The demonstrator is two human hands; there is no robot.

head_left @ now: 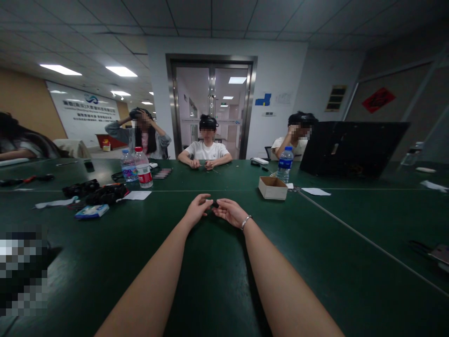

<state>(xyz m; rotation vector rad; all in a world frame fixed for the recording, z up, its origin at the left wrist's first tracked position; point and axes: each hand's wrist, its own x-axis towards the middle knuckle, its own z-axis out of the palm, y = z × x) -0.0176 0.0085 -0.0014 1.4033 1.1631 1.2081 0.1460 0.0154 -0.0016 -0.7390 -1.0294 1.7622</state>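
Both my hands are held close together over the green table (pixel 217 262), near the middle of the view. A small dark object (pixel 215 204) shows between their fingertips; what it is I cannot make out. My right hand (pixel 229 211), with a silver bracelet at the wrist, pinches this object between thumb and fingers. From the other side my left hand (pixel 199 210) reaches to it with bent fingers, and its fingertips are close to or touching it. Whether the left fingers grip it is too small to tell.
An open cardboard box (pixel 272 191) and a blue-capped bottle (pixel 285 164) stand ahead on the right. Ahead left are two bottles, dark gear (pixel 107 193), a blue-white packet (pixel 91 211) and papers. A large black case (pixel 352 149) stands far right. Several people sit around the table.
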